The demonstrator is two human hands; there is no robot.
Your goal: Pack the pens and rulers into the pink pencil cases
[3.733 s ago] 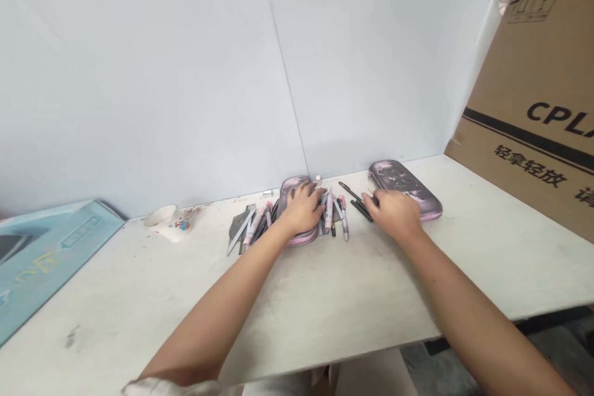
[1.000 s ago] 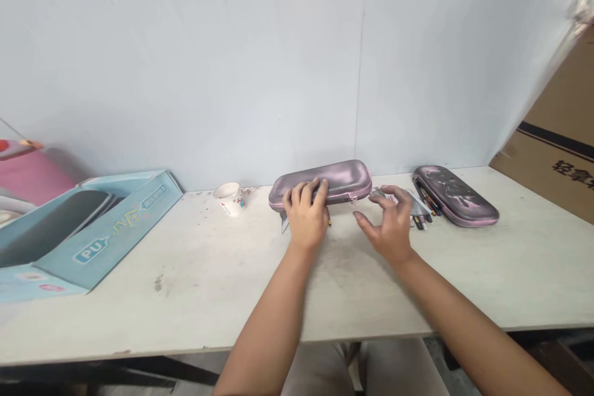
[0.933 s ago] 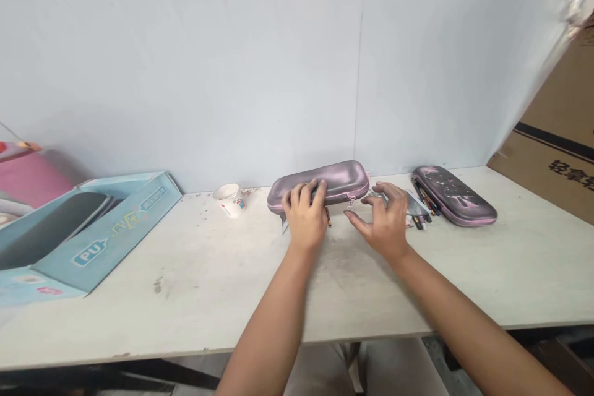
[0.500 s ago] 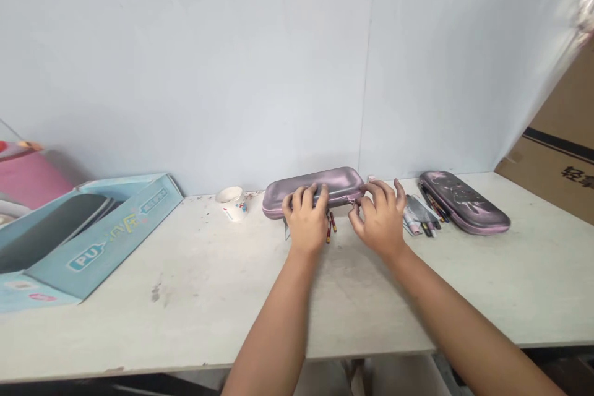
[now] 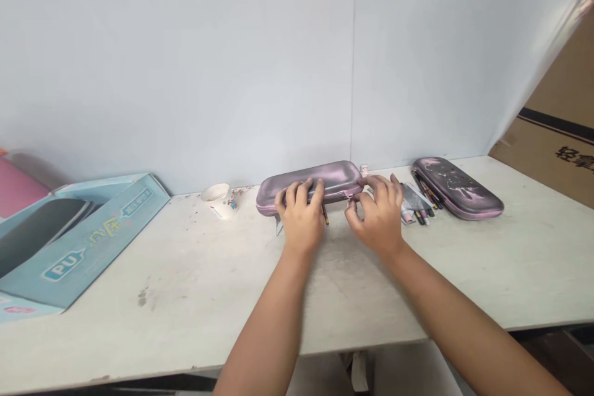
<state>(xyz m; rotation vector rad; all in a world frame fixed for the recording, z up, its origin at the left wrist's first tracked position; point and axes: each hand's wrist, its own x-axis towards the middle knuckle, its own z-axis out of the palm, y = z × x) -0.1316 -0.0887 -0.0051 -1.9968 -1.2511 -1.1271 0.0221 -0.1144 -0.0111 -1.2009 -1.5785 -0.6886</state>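
Note:
A shiny pink-purple pencil case (image 5: 334, 174) lies closed on the white table (image 5: 232, 284) near the back wall. My left hand (image 5: 301, 218) presses down on its front edge, fingers curled over the lid. At the case's right end my right hand (image 5: 377, 213) has its thumb and fingers pinched at the zipper. A pen tip and a grey ruler end stick out from under the case below my left hand. A second pink-purple pencil case (image 5: 457, 196) lies to the right, with several loose pens and markers (image 5: 420, 204) between the two cases.
A small white paper cup (image 5: 219, 200) lies on its side left of the case. A light blue printed box (image 5: 69, 241) sits at the far left. A large brown carton (image 5: 557, 130) leans at the far right. The table's front edge runs close to me.
The case's lid has been brought down closed. My right hand moved left from the loose pens to the case's right end. My left hand has stayed on the lid.

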